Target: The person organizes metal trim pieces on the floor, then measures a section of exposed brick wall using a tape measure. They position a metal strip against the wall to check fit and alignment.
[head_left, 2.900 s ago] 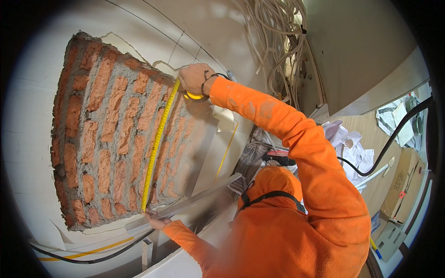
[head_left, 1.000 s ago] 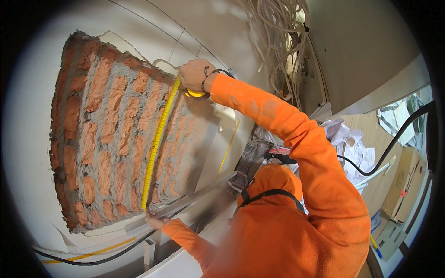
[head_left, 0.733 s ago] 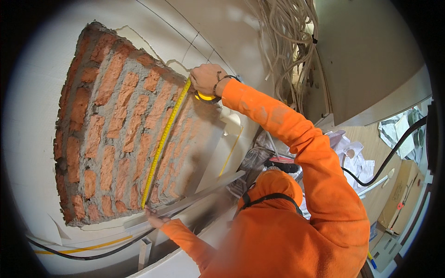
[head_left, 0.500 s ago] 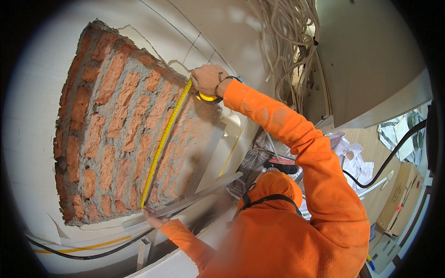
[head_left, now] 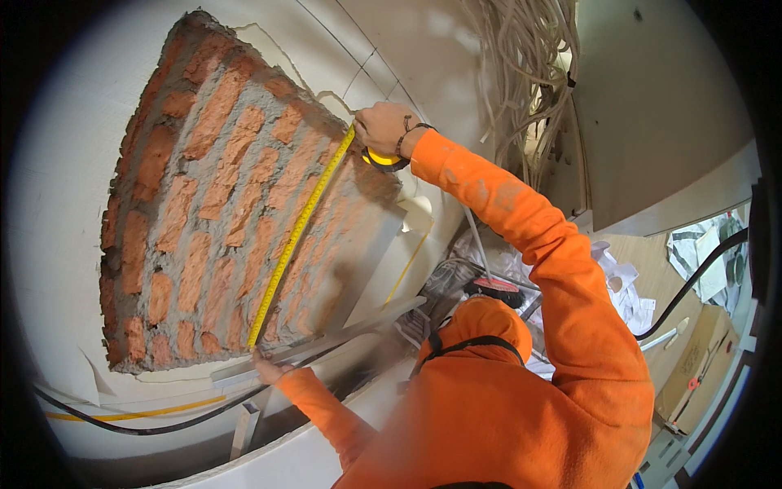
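Note:
Against a wall patch of bare red brick and grey mortar (head_left: 195,212), a yellow tape measure blade (head_left: 303,220) is stretched in a straight diagonal line. My right hand (head_left: 384,126) is closed at its upper end, near the patch's edge, with the yellow and black tape measure case (head_left: 383,159) showing just beneath. Down at the patch's lower edge, my left hand (head_left: 269,371) has its fingertips at the blade's other end; part of their grip is hidden. Orange sleeves cover both arms, and a dark bracelet circles my right wrist.
Pale metal profiles (head_left: 326,338) run along the wall's base, near a black cable (head_left: 155,430). Bundled cables (head_left: 521,73) hang beyond my right hand. A brush (head_left: 497,291), crumpled wrapping (head_left: 623,285) and a cardboard box (head_left: 696,367) lie on the right. Thin lines mark the plaster.
My view has shifted, so the wall, tape and both hands appear a little farther right at the top and higher at the bottom. Both hands keep their places on the stretched tape.

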Action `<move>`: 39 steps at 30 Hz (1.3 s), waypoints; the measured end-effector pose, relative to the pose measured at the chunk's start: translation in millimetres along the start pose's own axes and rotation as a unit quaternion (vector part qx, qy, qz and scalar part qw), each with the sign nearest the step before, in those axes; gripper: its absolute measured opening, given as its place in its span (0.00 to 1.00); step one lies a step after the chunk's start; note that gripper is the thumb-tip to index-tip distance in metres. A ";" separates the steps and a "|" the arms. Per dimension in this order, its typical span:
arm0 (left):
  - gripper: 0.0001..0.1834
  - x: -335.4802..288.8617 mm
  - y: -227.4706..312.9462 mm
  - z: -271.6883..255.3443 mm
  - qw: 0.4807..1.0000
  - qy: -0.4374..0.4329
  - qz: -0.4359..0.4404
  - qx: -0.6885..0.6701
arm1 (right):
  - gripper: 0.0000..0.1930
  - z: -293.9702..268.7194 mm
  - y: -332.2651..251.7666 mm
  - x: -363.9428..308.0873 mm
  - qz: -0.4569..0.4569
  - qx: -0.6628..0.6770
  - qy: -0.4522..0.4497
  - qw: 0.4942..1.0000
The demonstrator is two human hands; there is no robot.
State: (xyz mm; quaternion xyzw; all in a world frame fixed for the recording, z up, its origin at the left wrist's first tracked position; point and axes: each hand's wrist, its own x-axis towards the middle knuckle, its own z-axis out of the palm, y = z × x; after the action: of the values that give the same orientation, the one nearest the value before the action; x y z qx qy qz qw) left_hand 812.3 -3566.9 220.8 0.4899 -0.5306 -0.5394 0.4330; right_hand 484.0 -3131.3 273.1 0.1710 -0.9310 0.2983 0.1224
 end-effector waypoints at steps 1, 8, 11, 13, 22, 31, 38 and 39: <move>0.20 -4.4 3.0 2.4 1.000 0.008 -0.010 0.004 | 0.14 -3.7 -2.1 -1.4 0.008 0.003 -0.008 1.000; 0.21 -9.5 3.0 7.9 0.999 0.011 -0.019 -0.044 | 0.13 0.8 0.4 -3.8 0.009 0.019 0.017 1.000; 0.19 1.0 -0.6 6.1 0.998 0.054 -0.023 -0.014 | 0.13 2.1 1.7 -3.4 0.018 0.020 0.012 1.000; 0.21 23.7 -10.8 -7.5 0.999 0.028 -0.020 -0.027 | 0.13 2.1 -2.5 -4.1 0.017 0.027 0.008 0.999; 0.22 20.3 -12.6 -3.1 0.999 -0.022 -0.018 -0.046 | 0.14 1.0 -1.2 -2.9 0.016 0.020 0.010 1.000; 0.20 9.8 -7.9 -2.5 0.999 -0.007 -0.019 -0.034 | 0.14 6.5 4.1 2.2 0.005 0.004 0.019 1.000; 0.16 24.0 -15.5 0.8 1.000 0.006 0.023 -0.010 | 0.13 5.0 3.0 0.0 0.007 0.003 0.016 1.000; 0.15 26.6 -16.1 -1.5 1.000 0.010 0.024 -0.014 | 0.13 4.0 2.4 -0.3 0.003 0.006 0.011 1.000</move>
State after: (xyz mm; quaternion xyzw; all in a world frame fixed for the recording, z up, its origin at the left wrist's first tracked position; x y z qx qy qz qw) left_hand 810.8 -3592.3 203.0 0.4766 -0.5297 -0.5315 0.4580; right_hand 482.8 -3131.8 268.6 0.1656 -0.9283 0.3063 0.1305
